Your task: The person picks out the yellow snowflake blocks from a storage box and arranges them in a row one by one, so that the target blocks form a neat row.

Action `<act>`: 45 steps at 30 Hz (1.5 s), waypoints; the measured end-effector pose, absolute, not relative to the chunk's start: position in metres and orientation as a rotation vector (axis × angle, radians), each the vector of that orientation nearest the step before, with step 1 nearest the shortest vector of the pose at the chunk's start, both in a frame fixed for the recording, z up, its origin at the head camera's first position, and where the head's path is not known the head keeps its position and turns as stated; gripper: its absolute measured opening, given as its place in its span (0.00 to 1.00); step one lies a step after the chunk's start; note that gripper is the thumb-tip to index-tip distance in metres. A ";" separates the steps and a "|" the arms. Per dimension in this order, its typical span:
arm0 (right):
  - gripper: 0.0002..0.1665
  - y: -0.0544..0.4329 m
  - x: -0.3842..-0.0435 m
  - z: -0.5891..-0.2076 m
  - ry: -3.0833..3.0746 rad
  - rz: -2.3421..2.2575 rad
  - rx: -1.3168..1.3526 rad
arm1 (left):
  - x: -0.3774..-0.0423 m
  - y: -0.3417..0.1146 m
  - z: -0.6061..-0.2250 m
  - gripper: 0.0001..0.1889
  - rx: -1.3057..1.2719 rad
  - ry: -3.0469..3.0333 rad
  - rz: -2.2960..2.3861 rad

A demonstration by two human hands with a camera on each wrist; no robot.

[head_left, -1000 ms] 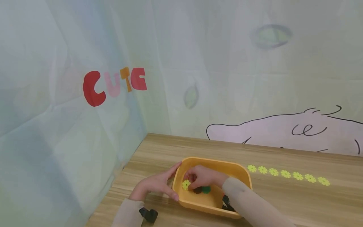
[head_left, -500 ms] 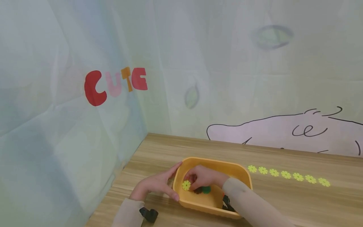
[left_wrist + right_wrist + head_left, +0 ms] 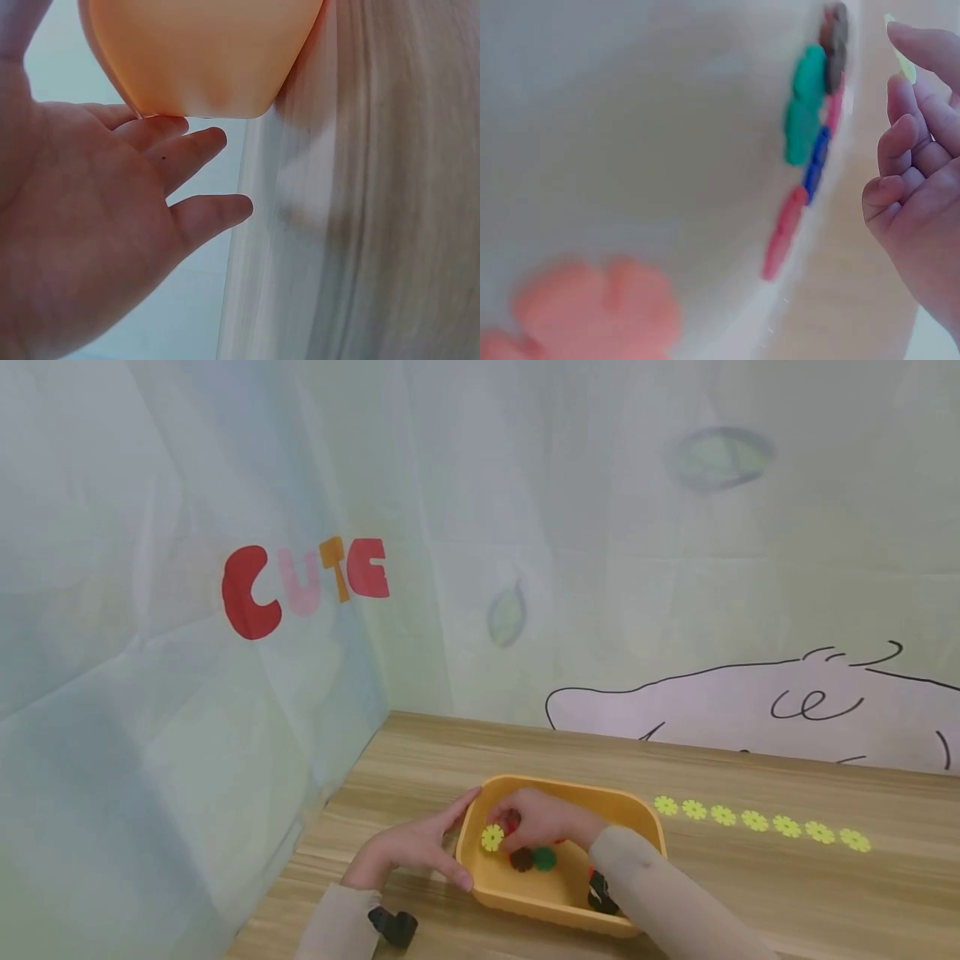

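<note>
My right hand (image 3: 536,818) is inside a yellow-orange plastic tub (image 3: 551,914), pinching a yellow flower-shaped disc (image 3: 492,837) between thumb and finger. The right wrist view shows that yellow disc (image 3: 904,60) edge-on at the fingertips. Brown (image 3: 522,860) and green (image 3: 545,859) flower-shaped discs lie on the tub floor just below the hand, with red ones partly hidden by it. My left hand (image 3: 412,853) spreads thumb and fingers along the tub's left end; in the left wrist view its fingertips (image 3: 214,139) lie at the tub wall.
To the tub's right, several yellow flower-shaped discs (image 3: 755,821) form a row on the wooden table (image 3: 750,893). Black pieces (image 3: 602,893) lie in the tub near the right sleeve. A printed cloth wall (image 3: 480,693) stands behind and at the left.
My right hand has risen slightly with the yellow disc, and more of the brown, green and red discs below shows. The left hand keeps its place.
</note>
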State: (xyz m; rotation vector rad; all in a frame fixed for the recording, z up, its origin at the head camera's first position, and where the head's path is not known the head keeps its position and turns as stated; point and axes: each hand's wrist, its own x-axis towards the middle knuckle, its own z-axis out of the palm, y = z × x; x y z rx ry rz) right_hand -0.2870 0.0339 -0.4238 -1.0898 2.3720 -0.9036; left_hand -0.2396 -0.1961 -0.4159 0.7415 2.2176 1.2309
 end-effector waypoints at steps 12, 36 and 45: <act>0.17 0.052 -0.293 -0.390 2.465 -0.933 -1.188 | -0.241 -0.196 -0.418 0.65 0.738 2.215 1.239; 0.21 0.206 -0.282 -0.337 2.886 -1.142 -0.883 | -0.240 -0.196 -0.417 0.65 0.653 2.249 1.230; 0.20 0.296 -0.267 -0.357 3.066 -1.140 -0.653 | -0.239 -0.194 -0.418 0.65 0.631 2.276 1.198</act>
